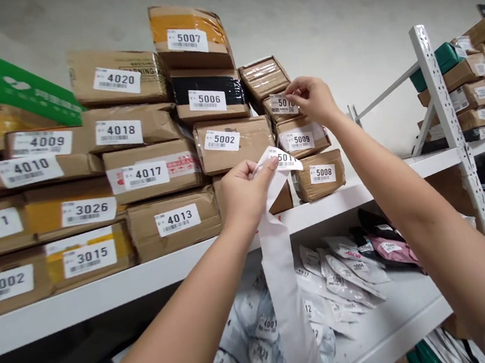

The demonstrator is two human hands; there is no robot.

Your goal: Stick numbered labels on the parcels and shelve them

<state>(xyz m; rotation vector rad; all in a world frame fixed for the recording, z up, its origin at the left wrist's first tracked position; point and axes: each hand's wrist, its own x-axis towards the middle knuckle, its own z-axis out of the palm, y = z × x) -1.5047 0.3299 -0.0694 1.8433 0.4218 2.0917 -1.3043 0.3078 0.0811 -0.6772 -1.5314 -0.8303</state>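
Note:
My left hand (243,190) is closed on the top of a long white strip of label backing (282,271), which hangs down in front of the shelf. One numbered sticker (284,158) shows at the strip's top. My right hand (312,97) is raised higher, its fingertips pinched on a white numbered label (282,104) that lies against a small brown parcel (266,81) on top of the stack. Below that parcel sit boxes marked 5009 (301,136) and 5008 (319,175).
A white metal shelf (156,271) carries stacked brown parcels with number labels such as 4013 (172,221) and 5002 (233,142). The lower shelf holds several plastic mail bags (347,277). A green box (0,81) sits top left. A second rack (449,115) with parcels stands right.

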